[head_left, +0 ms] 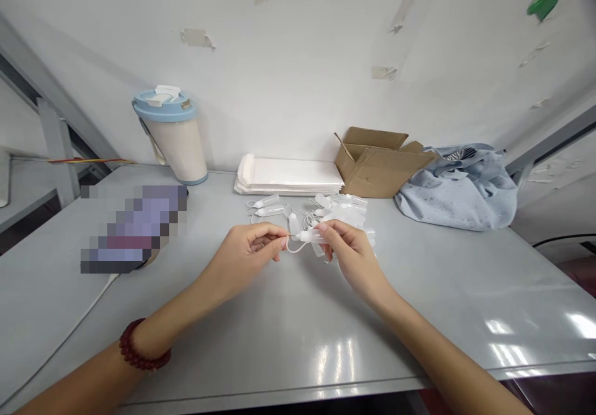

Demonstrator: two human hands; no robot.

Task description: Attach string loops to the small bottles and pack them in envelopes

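Observation:
My right hand is closed around a small clear plastic bottle with a white tip and a tethered cap loop hanging below it. My left hand pinches something thin at the bottle's tip; a fine needle or pin seems to bridge the gap, too small to make out. Both hands hover just above the grey table. Behind them lies a pile of several similar small bottles.
A stack of white trays and an open cardboard box stand by the wall. A blue-lidded jug is at the back left, a light blue cloth bag at the right. A white cable runs along the left.

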